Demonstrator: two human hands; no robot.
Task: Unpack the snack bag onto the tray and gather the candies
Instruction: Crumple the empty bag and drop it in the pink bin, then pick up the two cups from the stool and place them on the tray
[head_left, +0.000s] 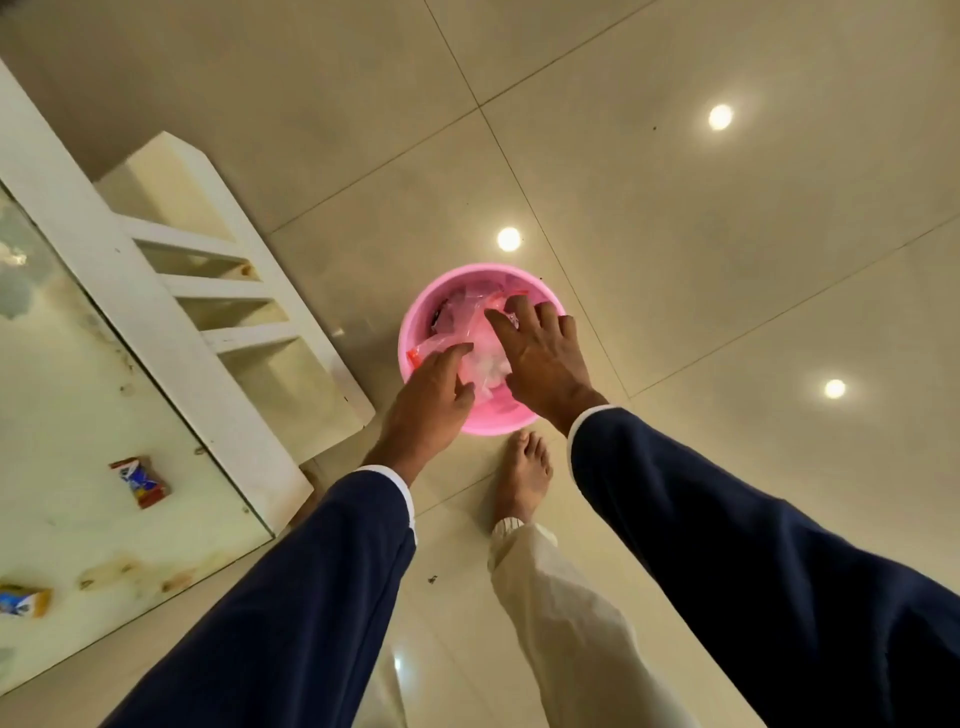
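Observation:
A pink round tub (483, 271) stands on the tiled floor in front of my feet. Inside it lies a crumpled clear plastic bag (470, 327) with red edges, and something dark shows at the tub's far left. My left hand (431, 397) reaches over the near-left rim, its fingers resting on the bag and the thumb held apart. With fingers spread, my right hand (543, 358) presses flat on the bag from the right. Two wrapped snack packets (140, 480) (23, 600) lie on the glass-topped table at the left. No tray is in view.
A white table (156, 332) with a glass top and open shelves stands at the left, close to the tub. My bare right foot (522, 475) is just behind the tub. Glossy floor tiles (727, 260) stretch to the right and far side.

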